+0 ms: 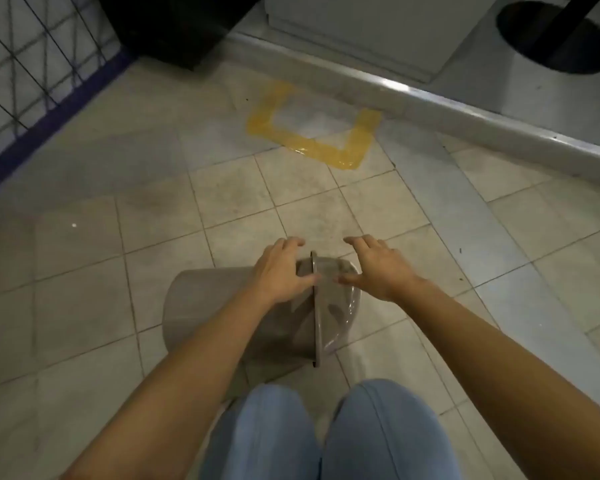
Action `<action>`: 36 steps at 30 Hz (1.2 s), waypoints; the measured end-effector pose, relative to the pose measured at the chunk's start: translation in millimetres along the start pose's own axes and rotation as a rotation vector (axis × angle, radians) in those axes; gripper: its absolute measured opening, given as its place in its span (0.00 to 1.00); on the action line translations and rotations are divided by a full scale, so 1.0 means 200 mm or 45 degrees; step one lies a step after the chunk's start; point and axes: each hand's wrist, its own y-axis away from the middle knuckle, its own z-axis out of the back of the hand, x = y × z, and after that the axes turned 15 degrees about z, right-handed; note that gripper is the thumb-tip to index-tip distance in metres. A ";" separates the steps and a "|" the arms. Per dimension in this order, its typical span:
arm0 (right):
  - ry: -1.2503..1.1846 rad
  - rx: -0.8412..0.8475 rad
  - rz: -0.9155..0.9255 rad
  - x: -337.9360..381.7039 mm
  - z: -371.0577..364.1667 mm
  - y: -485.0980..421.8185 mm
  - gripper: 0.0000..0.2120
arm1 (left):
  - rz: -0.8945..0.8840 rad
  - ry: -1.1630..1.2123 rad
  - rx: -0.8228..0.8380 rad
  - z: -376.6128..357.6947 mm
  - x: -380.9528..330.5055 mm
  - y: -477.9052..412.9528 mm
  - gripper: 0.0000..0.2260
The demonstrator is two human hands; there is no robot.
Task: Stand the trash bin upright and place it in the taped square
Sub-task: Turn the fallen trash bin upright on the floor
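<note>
A grey-brown plastic trash bin (215, 306) lies on its side on the tiled floor, just in front of my knees, with its domed lid end (336, 313) pointing right. My left hand (281, 271) rests on the bin's upper side at the rim, fingers curled over it. My right hand (378, 268) hovers over the lid end with fingers spread, holding nothing. The taped square (312, 133), marked in yellow tape, is on the floor farther ahead, against a raised ledge.
A raised grey ledge (465, 112) runs along the far right, carrying a white box and a black round base (555, 36). A wire grid with a blue frame (42, 71) stands at the far left. A black object (174, 26) sits at the back.
</note>
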 end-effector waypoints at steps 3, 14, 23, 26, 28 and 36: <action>-0.002 0.001 -0.020 -0.03 -0.08 -0.02 0.38 | -0.050 0.005 -0.011 -0.07 0.00 -0.01 0.28; -0.200 0.055 -0.036 -0.02 -0.23 0.00 0.35 | 0.068 0.059 0.182 -0.08 -0.04 0.04 0.14; -0.397 -0.028 -0.134 0.00 -0.27 0.02 0.37 | 0.277 0.418 0.301 -0.14 -0.09 0.08 0.13; -0.469 -0.051 -0.168 -0.01 -0.28 0.03 0.38 | 0.302 0.524 0.303 -0.16 -0.05 0.08 0.10; -0.502 -0.087 -0.181 -0.01 -0.29 0.04 0.39 | 0.304 0.536 0.300 -0.16 -0.04 0.08 0.09; -0.604 -0.294 -0.140 0.05 -0.28 0.02 0.39 | 0.328 0.684 0.196 -0.09 -0.01 0.08 0.08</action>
